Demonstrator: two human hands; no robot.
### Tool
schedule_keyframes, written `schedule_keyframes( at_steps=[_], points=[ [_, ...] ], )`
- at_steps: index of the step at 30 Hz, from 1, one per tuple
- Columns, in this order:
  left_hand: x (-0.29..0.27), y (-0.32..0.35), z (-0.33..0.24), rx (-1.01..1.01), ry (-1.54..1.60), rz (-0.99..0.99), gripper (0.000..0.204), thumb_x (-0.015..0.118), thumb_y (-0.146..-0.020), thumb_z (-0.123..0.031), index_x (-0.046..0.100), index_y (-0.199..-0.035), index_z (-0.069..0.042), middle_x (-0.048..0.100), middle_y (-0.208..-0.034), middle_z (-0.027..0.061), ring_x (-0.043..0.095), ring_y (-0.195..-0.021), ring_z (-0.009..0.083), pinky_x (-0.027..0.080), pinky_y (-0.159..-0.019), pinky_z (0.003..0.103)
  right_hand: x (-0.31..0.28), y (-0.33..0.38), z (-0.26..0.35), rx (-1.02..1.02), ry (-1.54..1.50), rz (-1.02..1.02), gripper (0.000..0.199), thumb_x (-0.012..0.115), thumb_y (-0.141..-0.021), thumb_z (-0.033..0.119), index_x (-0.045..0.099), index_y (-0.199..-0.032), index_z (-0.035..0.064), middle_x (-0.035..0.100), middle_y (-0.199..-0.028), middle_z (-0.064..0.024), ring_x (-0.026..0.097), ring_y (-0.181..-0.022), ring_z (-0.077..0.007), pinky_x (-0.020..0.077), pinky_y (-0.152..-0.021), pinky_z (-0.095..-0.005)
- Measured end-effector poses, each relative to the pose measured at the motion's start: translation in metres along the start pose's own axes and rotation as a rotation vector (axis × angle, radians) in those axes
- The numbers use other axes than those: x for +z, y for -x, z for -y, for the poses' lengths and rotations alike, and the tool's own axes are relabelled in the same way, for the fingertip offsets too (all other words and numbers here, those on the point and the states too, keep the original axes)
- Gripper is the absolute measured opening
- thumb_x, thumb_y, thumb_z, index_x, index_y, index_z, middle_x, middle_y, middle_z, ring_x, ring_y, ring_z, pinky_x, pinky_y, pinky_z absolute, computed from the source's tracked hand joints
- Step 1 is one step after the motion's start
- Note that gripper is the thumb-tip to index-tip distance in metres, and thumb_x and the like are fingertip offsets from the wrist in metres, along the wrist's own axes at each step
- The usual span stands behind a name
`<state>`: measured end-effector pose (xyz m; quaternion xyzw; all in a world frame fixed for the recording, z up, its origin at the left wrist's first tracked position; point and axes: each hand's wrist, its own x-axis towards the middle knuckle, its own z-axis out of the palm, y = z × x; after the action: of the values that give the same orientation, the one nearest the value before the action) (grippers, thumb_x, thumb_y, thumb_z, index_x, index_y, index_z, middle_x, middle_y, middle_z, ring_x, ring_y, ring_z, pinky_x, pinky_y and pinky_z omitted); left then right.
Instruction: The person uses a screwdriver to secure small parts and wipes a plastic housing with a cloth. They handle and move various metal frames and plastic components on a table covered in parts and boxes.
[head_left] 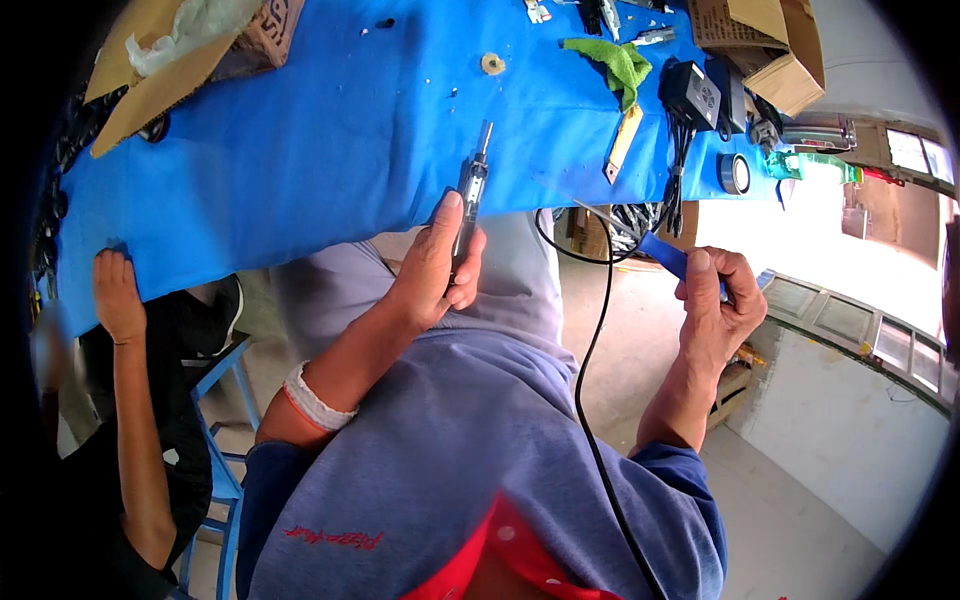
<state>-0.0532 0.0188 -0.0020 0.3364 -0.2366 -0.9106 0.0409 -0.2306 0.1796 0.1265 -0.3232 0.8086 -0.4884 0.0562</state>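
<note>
My left hand (437,258) is closed round a slim dark cylindrical device (468,215), tilted up, with a narrow metal tip at its far end. The tip points over the front of the blue-covered table (330,130). On the right, my right hand (718,290) grips a tool with a blue handle (665,255) and a thin, pointed metal shaft. That shaft aims up and left, toward the table's front edge, apart from the device. Its exact kind cannot be made out.
Box cutter-like yellow strip (625,143), green cloth (612,65), black power adapters (692,95) and a tape roll (733,174) lie at the right. Cardboard boxes (160,85) stand at both far corners. A black cable (590,400) crosses my front. Another person's hand (119,297) rests at the left edge.
</note>
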Motion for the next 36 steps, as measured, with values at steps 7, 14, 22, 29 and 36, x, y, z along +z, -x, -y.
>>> schedule_keyframes(
  at_steps=[7, 14, 22, 29, 36],
  points=[
    [-0.004, -0.003, 0.003, -0.001, 0.034, 0.013, 0.058, 0.036, -0.092, -0.066, 0.046, -0.074, -0.012, 0.037, -0.048, -0.0019, 0.034, -0.035, 0.0093, 0.030, -0.036, 0.026, 0.020, -0.010, 0.013, -0.207, 0.147, 0.061, 0.014, 0.069, -0.083, 0.006, 0.061, -0.074, 0.0009, 0.060, -0.064, -0.0017, 0.049, -0.055, -0.0042, 0.0367, -0.052, -0.0191],
    [-0.001, -0.005, 0.003, -0.036, 0.071, -0.010, 0.061, 0.041, -0.089, -0.069, 0.045, -0.072, -0.010, 0.036, -0.046, -0.0011, 0.033, -0.034, 0.0101, 0.029, -0.036, 0.026, 0.031, -0.018, 0.012, -0.255, 0.184, 0.117, 0.017, 0.071, -0.083, 0.011, 0.061, -0.073, 0.0018, 0.063, -0.064, -0.0031, 0.051, -0.054, -0.0046, 0.0395, -0.051, -0.0194],
    [0.000, -0.006, 0.001, -0.061, 0.044, -0.037, 0.064, 0.042, -0.087, -0.071, 0.046, -0.071, -0.010, 0.037, -0.046, -0.0003, 0.033, -0.033, 0.0107, 0.029, -0.035, 0.027, 0.035, -0.025, 0.017, -0.289, 0.213, 0.151, 0.015, 0.072, -0.081, 0.010, 0.062, -0.073, 0.0021, 0.065, -0.063, -0.0034, 0.053, -0.053, -0.0052, 0.0409, -0.051, -0.0187],
    [0.002, -0.006, -0.001, -0.082, 0.036, -0.065, 0.064, 0.042, -0.087, -0.071, 0.045, -0.071, -0.010, 0.037, -0.046, -0.0003, 0.033, -0.033, 0.0108, 0.029, -0.035, 0.027, 0.037, -0.024, 0.012, -0.289, 0.240, 0.108, 0.018, 0.072, -0.082, 0.012, 0.060, -0.072, 0.0032, 0.058, -0.061, 0.0012, 0.045, -0.053, -0.0031, 0.0349, -0.051, -0.0184],
    [0.001, -0.006, -0.001, -0.074, 0.046, -0.038, 0.064, 0.041, -0.087, -0.071, 0.045, -0.070, -0.010, 0.037, -0.045, -0.0007, 0.033, -0.033, 0.0105, 0.029, -0.035, 0.027, 0.035, -0.026, 0.014, -0.276, 0.257, 0.118, 0.017, 0.074, -0.079, 0.011, 0.062, -0.073, 0.0021, 0.064, -0.063, -0.0021, 0.051, -0.054, -0.0038, 0.0394, -0.051, -0.0181]
  ],
)
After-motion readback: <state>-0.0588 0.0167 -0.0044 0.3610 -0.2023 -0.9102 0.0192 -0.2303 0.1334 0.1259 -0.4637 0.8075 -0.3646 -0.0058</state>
